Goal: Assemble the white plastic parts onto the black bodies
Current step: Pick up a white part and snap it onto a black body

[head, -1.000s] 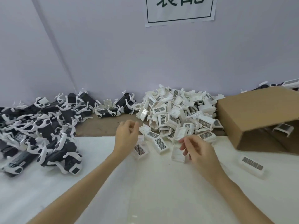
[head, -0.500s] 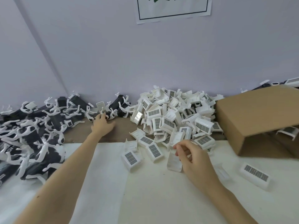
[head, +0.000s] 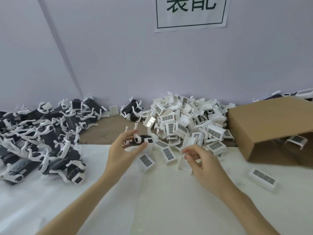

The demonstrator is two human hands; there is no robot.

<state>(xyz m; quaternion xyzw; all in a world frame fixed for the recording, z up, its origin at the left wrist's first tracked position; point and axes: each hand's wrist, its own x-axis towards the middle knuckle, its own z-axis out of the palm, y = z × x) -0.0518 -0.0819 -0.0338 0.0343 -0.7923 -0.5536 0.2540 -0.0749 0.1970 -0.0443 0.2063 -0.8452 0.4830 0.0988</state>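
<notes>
White-covered table (head: 152, 209) across the whole near field, a brown strip bare along the far edge by the wall. Cardboard box (head: 271, 126) on its side at far right, open mouth facing near, one white part inside. Heap of black bodies (head: 44, 138) with white arms at left, spreading toward the far wall. Pile of white plastic parts (head: 186, 122) with grilled faces at far centre, a few loose ones scattered nearer, one alone at near right (head: 263, 178). Paper sign (head: 191, 13) with green characters high on the wall. Left hand (head: 123, 153) raised over the table centre, fingers curled round one black body (head: 142, 140), white prongs sticking up past the fingertips. Right hand (head: 203, 163) just right of it, thumb and fingers pinching a single white part (head: 183, 164), its lower end near or on the table covering.
</notes>
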